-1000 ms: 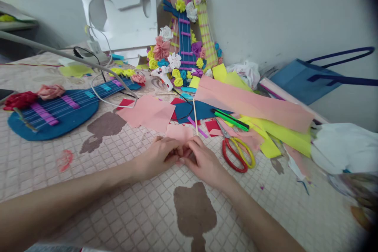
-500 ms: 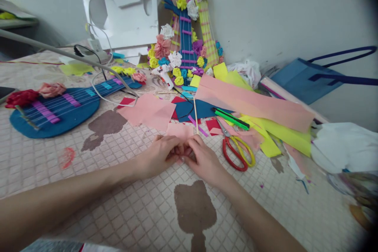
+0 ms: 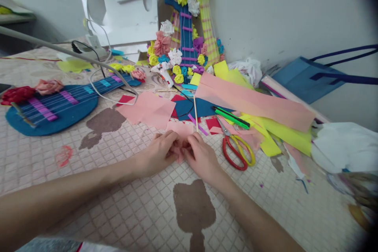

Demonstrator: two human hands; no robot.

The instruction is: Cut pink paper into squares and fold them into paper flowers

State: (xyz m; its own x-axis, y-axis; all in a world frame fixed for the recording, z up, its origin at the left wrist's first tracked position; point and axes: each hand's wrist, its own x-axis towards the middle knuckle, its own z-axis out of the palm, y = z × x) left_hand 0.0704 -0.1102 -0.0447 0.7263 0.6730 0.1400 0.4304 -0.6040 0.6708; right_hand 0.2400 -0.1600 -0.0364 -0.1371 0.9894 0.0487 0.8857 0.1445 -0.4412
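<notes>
Between my two hands is a small piece of pink crepe paper (image 3: 180,128), its lower part gathered and partly hidden by the fingers. My left hand (image 3: 159,152) pinches it from the left side. From the right, my right hand (image 3: 201,154) grips the same piece with bent fingers. A thin wooden stick (image 3: 195,114) lies just beyond the right fingertips. Close by on the right rest scissors (image 3: 236,151) with one red and one yellow handle. A larger pink sheet (image 3: 150,110) lies behind the left hand.
A blue paper guitar (image 3: 59,112) with paper flowers lies at left. Behind stand flower-covered guitars (image 3: 186,39) and a glue gun (image 3: 163,74) with its cord. A green cutter (image 3: 232,117) and pink and yellow sheets (image 3: 254,102) spread to the right, near a blue bag (image 3: 307,80).
My fingertips have drawn slightly apart, and more of the gathered pink paper shows between them. Both hands keep hold of it in about the same place.
</notes>
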